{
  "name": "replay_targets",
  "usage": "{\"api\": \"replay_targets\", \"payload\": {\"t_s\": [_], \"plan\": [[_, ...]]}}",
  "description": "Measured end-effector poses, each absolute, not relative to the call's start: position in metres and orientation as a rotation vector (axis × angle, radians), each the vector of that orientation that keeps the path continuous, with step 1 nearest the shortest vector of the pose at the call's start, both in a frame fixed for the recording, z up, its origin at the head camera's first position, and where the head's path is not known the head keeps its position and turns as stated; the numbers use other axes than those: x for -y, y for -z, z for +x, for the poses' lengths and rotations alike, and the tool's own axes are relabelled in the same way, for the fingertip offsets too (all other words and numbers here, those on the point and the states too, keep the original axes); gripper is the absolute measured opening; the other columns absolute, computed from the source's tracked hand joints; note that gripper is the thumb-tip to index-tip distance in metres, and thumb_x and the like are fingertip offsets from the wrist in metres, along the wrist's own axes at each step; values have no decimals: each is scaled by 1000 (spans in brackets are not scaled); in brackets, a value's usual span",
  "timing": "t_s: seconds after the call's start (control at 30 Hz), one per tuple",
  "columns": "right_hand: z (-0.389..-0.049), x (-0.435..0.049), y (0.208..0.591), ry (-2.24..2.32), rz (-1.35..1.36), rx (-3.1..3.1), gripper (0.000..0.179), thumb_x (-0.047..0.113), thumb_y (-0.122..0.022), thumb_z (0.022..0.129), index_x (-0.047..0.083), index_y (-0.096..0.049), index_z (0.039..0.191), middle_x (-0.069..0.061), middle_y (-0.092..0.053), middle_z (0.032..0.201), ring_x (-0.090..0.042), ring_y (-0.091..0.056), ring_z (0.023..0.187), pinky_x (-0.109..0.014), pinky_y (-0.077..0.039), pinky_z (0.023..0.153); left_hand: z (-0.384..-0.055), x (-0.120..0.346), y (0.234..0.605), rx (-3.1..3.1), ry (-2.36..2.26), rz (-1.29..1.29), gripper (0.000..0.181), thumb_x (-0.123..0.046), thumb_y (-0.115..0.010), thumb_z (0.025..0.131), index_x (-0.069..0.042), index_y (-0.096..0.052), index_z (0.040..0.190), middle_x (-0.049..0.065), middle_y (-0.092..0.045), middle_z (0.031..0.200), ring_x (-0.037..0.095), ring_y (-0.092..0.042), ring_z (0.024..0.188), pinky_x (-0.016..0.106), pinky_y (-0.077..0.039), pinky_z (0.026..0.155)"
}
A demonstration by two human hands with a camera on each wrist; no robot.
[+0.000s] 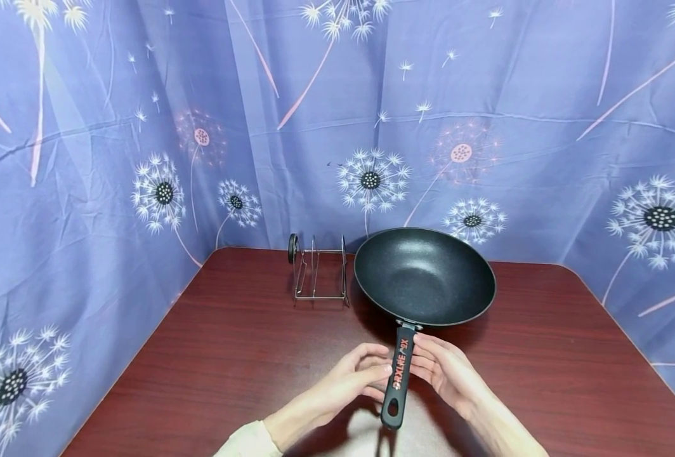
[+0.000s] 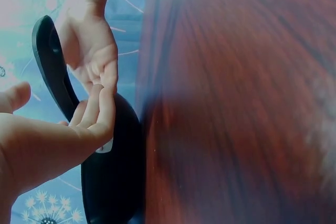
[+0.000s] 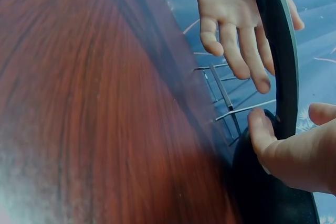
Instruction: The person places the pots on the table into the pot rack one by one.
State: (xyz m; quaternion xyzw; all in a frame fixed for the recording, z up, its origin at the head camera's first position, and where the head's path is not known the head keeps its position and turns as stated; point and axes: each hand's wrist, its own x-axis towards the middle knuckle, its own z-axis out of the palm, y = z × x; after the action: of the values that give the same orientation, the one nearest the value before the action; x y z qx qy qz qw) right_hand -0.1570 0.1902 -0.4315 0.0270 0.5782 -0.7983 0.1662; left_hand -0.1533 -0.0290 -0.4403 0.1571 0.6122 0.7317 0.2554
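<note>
A black wok (image 1: 425, 276) sits on the table with its handle (image 1: 399, 381) slanting up toward me; red lettering runs along the handle. To the handle's left is my left hand (image 1: 351, 377), its thumb close against the edge and its fingers extended. My right hand (image 1: 448, 374) is on the other side, fingers loosely bent near the handle's underside. In the right wrist view, the left hand (image 3: 231, 14) has its fingers spread apart. The left wrist view has the right hand (image 2: 92, 51) with palm showing. Whether either hand touches the handle is unclear.
Left of the wok stands a metal wire rack (image 1: 319, 297) with a black rounded piece (image 1: 293, 248) at one end. The dark red wooden table (image 1: 229, 355) is bordered at the back and sides by a blue curtain (image 1: 314, 158) printed with dandelions.
</note>
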Motion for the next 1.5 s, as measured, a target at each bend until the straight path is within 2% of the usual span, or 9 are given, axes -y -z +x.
{"api": "replay_targets", "payload": {"t_s": [0.17,0.43,0.57,0.7,0.93,1.17,1.33,1.43,1.5], "plan": [[-160,-186,433,2261,81,-1653,41,24,-53,102,-1,-39,131,4,-72,101,-8,-69,92,-27,-56,89,-152,26,442,-1641,-1990,387,54,-19,-62,96,1,-39,140,11,-63,123,17,-66,94,30,-55,82],[-166,-181,435,2281,57,-1590,27,25,-55,101,5,-50,118,-1,-75,105,-12,-71,97,-28,-56,89,-152,23,441,-1657,-1987,395,53,-19,-62,96,0,-39,140,11,-65,119,15,-66,89,28,-55,79],[-168,-178,435,2296,77,-1599,24,24,-56,101,7,-48,116,-1,-75,102,-13,-72,97,-27,-55,88,-152,19,440,-1692,-1981,415,55,-18,-62,96,-1,-38,142,11,-65,120,15,-66,88,28,-55,77],[-171,-172,435,2321,158,-1607,24,22,-58,99,9,-45,114,1,-73,94,-13,-71,90,-26,-55,85,-152,14,439,-1781,-1948,485,57,-18,-63,96,-7,-37,145,12,-61,125,16,-64,96,28,-54,76],[-174,-166,435,2354,273,-1619,16,20,-60,97,12,-49,106,4,-67,85,-10,-66,77,-25,-53,75,-150,9,438,-1867,-1880,591,67,-19,-68,92,-10,-32,148,11,-57,131,18,-65,110,23,-51,90],[-175,-162,435,2327,273,-1661,20,22,-60,98,11,-51,111,6,-62,85,-8,-62,73,-23,-49,68,-145,3,439,-1826,-1911,585,78,-12,-74,86,-13,-27,149,12,-59,127,14,-66,102,22,-52,83],[-174,-156,436,2318,303,-1692,20,26,-63,96,14,-55,110,9,-60,84,-5,-58,72,-19,-43,63,-141,-1,439,-1843,-1903,569,92,-8,-75,82,-13,-17,153,5,-62,122,11,-66,96,19,-51,84],[-174,-153,437,2309,325,-1701,19,29,-64,95,15,-55,103,10,-57,77,-3,-49,58,-17,-36,53,-138,-4,439,-1863,-1901,559,93,-8,-74,81,-14,-16,153,2,-62,120,13,-65,99,19,-50,85],[-174,-152,439,2309,350,-1691,21,31,-64,95,14,-54,100,9,-55,71,-3,-39,49,-17,-32,48,-137,-6,440,-1832,-1932,549,92,-5,-71,81,-15,-15,153,2,-62,118,13,-66,93,20,-52,82]]}}
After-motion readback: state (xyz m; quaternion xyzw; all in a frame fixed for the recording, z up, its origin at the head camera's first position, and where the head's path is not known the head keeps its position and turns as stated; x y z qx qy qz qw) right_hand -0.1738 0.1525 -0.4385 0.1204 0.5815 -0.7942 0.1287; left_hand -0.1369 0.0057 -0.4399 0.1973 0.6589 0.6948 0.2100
